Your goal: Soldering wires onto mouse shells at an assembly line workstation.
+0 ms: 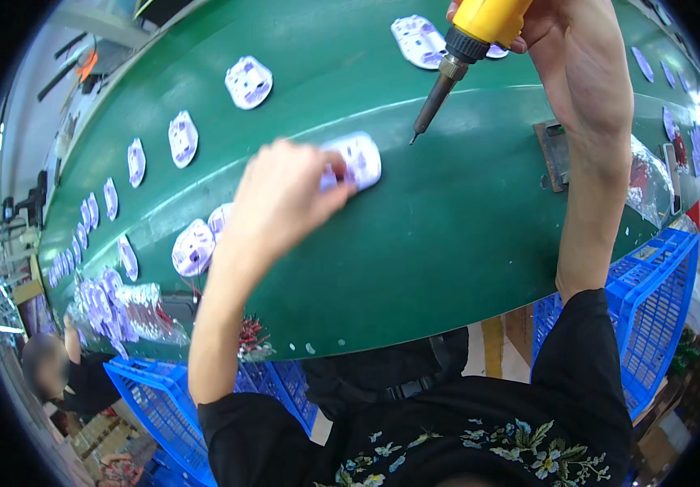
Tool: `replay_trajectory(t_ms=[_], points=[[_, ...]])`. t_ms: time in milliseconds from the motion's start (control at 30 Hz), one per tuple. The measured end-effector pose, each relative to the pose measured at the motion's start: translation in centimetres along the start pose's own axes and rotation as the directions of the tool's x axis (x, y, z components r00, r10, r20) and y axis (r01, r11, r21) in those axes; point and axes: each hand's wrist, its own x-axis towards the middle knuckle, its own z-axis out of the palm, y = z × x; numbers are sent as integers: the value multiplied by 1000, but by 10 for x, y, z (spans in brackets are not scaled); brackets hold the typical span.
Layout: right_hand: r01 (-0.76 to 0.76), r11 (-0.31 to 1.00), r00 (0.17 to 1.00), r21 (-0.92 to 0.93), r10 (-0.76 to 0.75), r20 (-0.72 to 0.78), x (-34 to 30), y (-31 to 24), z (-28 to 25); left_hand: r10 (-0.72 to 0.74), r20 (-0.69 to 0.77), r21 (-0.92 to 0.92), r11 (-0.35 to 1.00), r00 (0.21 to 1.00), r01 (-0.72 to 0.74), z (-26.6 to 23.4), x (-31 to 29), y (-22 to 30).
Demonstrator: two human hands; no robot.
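My left hand [281,195], slightly blurred, reaches across the green workbench and has its thumb and fingers closed at the left edge of a white and pale purple plastic shell [365,159]. The fingers cover part of that shell. High on the right, my right hand [565,45] grips a yellow electric screwdriver [489,20]. Its thin metal bit points down and left, above the bench and apart from the shell. Left of my left forearm lies a similar rounded shell [193,247], with another one partly behind the arm.
More shells, such as this one [249,82], line the far side of the green bench [415,268]. A pile of shells [103,304] lies at the left beside foil-like bags. Blue crates [650,300] stand below the near edge. A person [74,365] is at the far left.
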Motion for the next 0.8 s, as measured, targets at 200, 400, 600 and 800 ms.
replay_trajectory(t_ms=[200, 400, 600, 800], points=[[-199, 976, 970, 87, 184, 162, -9, 28, 43, -290, -3, -297, 914, 957, 276, 26, -105, 9], [-280, 960, 936, -26, 279, 213, -24, 65, 84, -642, 94, -956, 156, 761, 250, 65, -159, 20], [-414, 903, 898, 110, 386, 213, -36, 88, 111, -708, 98, -972, 82, 699, 220, 75, -162, 18], [-418, 903, 892, 100, 388, 230, -40, 100, 123, -728, 37, -967, 148, 685, 209, 87, -160, 11]])
